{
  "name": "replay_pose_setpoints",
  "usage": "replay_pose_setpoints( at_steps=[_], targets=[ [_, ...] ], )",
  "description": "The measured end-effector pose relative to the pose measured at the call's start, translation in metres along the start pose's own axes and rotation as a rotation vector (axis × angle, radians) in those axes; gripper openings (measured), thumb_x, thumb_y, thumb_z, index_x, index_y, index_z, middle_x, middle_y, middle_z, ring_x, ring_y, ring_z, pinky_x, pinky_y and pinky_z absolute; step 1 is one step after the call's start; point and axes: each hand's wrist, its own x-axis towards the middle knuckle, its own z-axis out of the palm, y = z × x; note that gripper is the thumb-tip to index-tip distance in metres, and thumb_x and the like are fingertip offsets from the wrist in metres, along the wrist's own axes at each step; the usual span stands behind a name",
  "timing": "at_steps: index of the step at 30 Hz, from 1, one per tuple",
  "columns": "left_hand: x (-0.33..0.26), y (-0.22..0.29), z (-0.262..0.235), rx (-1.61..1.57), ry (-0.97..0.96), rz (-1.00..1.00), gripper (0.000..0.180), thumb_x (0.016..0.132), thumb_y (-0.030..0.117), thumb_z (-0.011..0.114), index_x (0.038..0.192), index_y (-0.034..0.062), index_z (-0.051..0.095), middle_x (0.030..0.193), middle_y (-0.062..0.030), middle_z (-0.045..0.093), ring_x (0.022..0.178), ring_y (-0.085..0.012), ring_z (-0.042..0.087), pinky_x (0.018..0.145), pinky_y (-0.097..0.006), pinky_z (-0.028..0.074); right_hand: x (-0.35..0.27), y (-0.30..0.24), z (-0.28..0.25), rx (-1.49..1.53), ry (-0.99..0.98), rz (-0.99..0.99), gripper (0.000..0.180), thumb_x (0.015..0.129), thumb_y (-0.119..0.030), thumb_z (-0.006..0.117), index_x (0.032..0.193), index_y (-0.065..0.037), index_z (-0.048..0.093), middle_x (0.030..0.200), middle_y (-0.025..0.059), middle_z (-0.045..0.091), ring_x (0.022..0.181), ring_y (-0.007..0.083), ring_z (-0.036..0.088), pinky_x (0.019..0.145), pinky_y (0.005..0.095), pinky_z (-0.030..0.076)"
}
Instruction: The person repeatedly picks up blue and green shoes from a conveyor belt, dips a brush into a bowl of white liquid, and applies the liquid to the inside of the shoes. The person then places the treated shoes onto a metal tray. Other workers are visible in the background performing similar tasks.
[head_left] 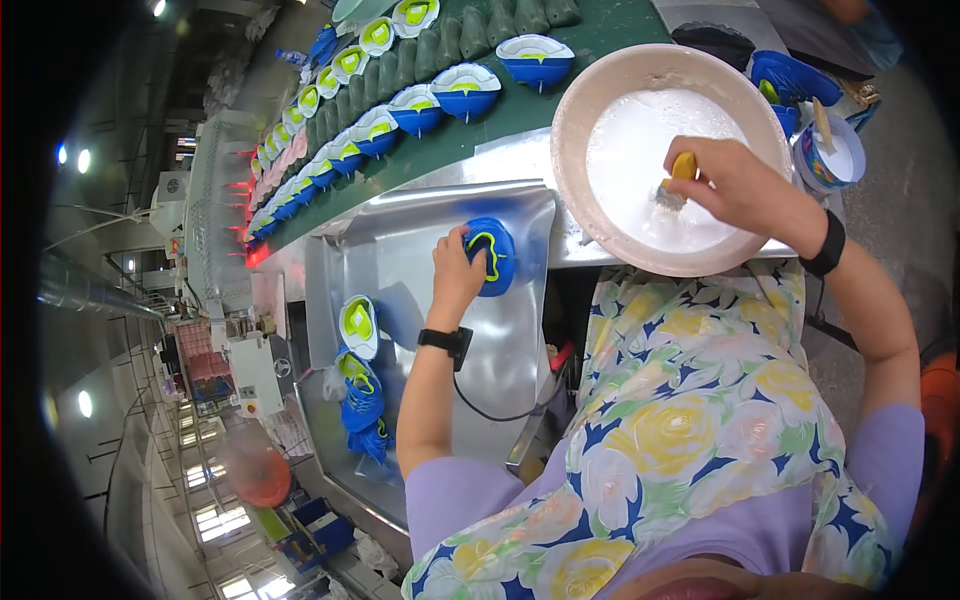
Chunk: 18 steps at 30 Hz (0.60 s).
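Observation:
In my right hand (pixel 722 180) is a brush (pixel 683 170) with a yellow handle, its bristles dipping into white liquid (pixel 640 135). The liquid fills the lower part of a wide pinkish basin (pixel 572 165). My left hand (pixel 458 268) grips a blue shoe upper (pixel 497 232) with a yellow-green lining, held over a shiny metal tray (pixel 400 215). Its fingers reach into the opening of the upper. Several more blue uppers (pixel 362 405) lie in the tray's left part, beside a white-edged one (pixel 358 322).
Rows of blue-and-white uppers (pixel 465 92) and dark green shoe lasts (pixel 425 62) run along a green conveyor belt (pixel 530 115) beyond the tray. Right of the basin stands a small tub (pixel 828 160) with a stick in it, near other blue uppers (pixel 790 78).

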Motion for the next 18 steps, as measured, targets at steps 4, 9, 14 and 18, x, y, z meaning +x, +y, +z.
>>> replay_pose_setpoints(
  at_steps=[4,9,14,18],
  targets=[
    [0.024,-0.004,-0.023,-0.055,-0.063,-0.098,0.014,0.090,0.011,0.063,0.101,0.0038,0.060,0.091,-0.0149,0.068,0.088,-0.0334,0.066,0.075,-0.044,0.051,0.000,0.006,-0.023,-0.016,0.197,-0.115,0.016,0.090,-0.013,0.067,0.097,-0.002,0.057,0.083,0.0176,0.064,0.078,0.0362,0.063,0.071,0.0414,0.048],
    [0.062,0.014,-0.081,-1.474,-0.235,-0.326,0.048,0.102,0.030,0.048,0.146,0.0107,0.043,0.134,-0.0111,0.059,0.116,-0.0303,0.063,0.100,-0.042,0.052,-0.001,0.028,-0.047,-0.152,0.381,-0.186,0.020,0.092,-0.018,0.065,0.102,-0.002,0.059,0.081,0.0167,0.063,0.078,0.0359,0.062,0.074,0.0401,0.048],
    [0.082,0.077,-0.072,-1.650,-0.500,-0.289,0.050,0.102,0.033,0.046,0.147,0.0112,0.041,0.138,-0.0108,0.055,0.120,-0.0292,0.060,0.103,-0.042,0.050,0.026,0.001,-0.057,0.238,0.457,-0.366,0.024,0.092,-0.022,0.066,0.100,-0.001,0.059,0.078,0.0157,0.063,0.072,0.0325,0.064,0.066,0.0383,0.048],
    [0.097,0.126,-0.056,-1.685,-0.595,-0.150,0.051,0.103,0.035,0.045,0.148,0.0116,0.039,0.141,-0.0106,0.052,0.124,-0.0284,0.057,0.105,-0.043,0.048,0.031,-0.012,-0.068,0.244,0.354,-0.341,0.021,0.093,-0.022,0.068,0.100,-0.003,0.060,0.084,0.0146,0.067,0.076,0.0289,0.066,0.066,0.0340,0.049]
  ],
)
